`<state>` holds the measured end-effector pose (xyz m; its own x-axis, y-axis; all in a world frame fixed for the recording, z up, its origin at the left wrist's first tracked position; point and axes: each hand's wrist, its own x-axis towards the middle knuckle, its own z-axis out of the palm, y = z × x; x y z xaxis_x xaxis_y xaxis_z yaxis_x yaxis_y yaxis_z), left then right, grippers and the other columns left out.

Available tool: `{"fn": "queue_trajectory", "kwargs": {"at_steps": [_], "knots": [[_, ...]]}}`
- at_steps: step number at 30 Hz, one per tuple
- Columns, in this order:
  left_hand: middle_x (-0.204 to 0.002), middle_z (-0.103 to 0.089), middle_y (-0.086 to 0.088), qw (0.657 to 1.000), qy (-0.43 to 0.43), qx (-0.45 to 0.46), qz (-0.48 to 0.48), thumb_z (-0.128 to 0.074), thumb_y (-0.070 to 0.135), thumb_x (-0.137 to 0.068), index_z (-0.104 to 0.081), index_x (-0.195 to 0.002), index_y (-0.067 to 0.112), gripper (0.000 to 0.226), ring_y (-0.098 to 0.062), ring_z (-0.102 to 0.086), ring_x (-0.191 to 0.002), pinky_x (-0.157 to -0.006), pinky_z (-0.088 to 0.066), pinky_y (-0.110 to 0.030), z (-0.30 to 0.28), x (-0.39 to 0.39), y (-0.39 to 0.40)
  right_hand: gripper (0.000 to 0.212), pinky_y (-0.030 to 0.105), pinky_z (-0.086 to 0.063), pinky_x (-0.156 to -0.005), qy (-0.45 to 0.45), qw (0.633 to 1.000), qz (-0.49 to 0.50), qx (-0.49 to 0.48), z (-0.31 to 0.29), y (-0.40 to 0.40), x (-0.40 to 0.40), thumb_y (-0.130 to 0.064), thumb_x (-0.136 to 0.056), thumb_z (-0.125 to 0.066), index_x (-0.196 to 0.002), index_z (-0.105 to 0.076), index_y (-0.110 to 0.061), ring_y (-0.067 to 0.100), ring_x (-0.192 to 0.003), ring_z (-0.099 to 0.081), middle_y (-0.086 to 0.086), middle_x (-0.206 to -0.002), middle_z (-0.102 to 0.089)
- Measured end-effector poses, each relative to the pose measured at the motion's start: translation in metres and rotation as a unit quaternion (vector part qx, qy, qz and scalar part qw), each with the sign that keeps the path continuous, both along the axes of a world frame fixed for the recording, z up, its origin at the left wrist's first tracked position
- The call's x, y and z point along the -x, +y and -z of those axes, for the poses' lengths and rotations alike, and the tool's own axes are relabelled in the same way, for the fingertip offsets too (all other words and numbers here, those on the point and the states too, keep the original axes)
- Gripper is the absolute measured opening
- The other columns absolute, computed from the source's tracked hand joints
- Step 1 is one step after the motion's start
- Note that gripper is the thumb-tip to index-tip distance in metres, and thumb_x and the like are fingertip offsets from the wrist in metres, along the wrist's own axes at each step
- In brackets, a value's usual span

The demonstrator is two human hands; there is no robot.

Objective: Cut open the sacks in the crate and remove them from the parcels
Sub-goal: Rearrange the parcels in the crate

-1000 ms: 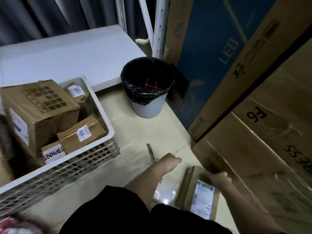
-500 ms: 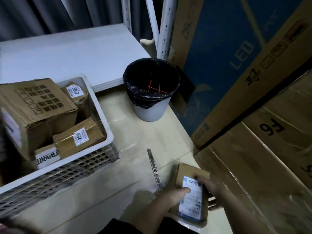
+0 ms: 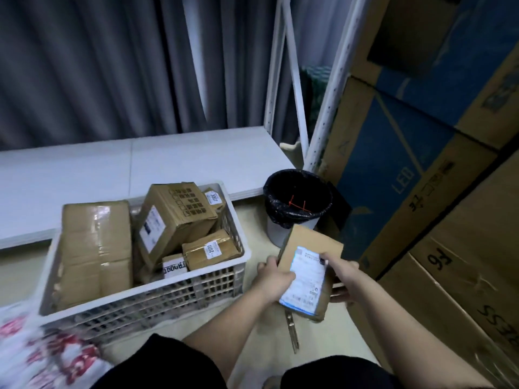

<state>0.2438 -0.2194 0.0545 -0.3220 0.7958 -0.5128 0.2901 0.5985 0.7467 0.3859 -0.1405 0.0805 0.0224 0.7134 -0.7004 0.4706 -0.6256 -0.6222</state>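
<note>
A flat brown parcel [image 3: 310, 248] with a white shipping label is held up off the floor, to the right of the white crate [image 3: 146, 287]. My left hand [image 3: 273, 276] grips its left edge and my right hand [image 3: 338, 272] grips its right side. The crate holds several brown cardboard parcels; the largest [image 3: 97, 248] lies at the left, another [image 3: 174, 217] leans in the middle. A utility knife [image 3: 292, 329] lies on the floor below the held parcel, in neither hand.
A bin with a black liner [image 3: 297, 203] stands behind the held parcel. Large cardboard boxes [image 3: 421, 192] are stacked along the right. A white low platform [image 3: 140, 164] runs behind the crate. A red-and-white bag [image 3: 42, 357] lies at lower left.
Both hands lifted the flat parcel from the floor beside the large boxes. The knife stayed on the floor. My view tilted up and back, showing more of the crate and curtain.
</note>
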Motion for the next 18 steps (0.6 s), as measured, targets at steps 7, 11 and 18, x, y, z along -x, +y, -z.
{"fn": "queue_trajectory", "kwargs": {"at_steps": [7,11,18], "knots": [[-0.135,-0.045,-0.009,0.968,0.231,-0.097,0.028,-0.054,0.030,-0.087,-0.043,-0.132,0.017,0.048,-0.032,-0.053,-0.116,-0.094,-0.045,-0.037,-0.055,0.101,-0.027,0.053,0.032,-0.057,-0.053,0.083,0.993,-0.081,-0.026,-0.034,-0.032,0.086,-0.051,-0.080,-0.059,-0.114,-0.052,-0.011,0.032,-0.070,-0.069,0.014,-0.094,-0.062],[-0.137,-0.048,-0.008,0.949,0.303,-0.078,0.044,-0.053,0.029,-0.088,-0.044,-0.136,0.017,0.050,-0.029,-0.051,-0.121,-0.095,-0.045,-0.036,-0.067,0.164,-0.041,0.058,0.024,-0.052,-0.042,0.111,0.984,-0.138,-0.015,-0.022,-0.053,0.145,-0.055,-0.085,-0.053,-0.120,-0.049,-0.009,0.025,-0.056,-0.066,0.016,-0.086,-0.065],[-0.136,-0.043,-0.009,0.933,0.333,-0.135,0.007,-0.063,0.015,-0.080,-0.048,-0.135,0.020,0.057,-0.028,-0.039,-0.130,-0.108,-0.032,-0.033,-0.042,0.230,-0.060,0.050,0.022,-0.051,-0.036,0.167,0.968,-0.167,0.088,0.019,-0.072,0.213,-0.040,-0.099,-0.036,-0.126,-0.048,0.000,0.019,-0.038,-0.064,0.017,-0.076,-0.063]]}}
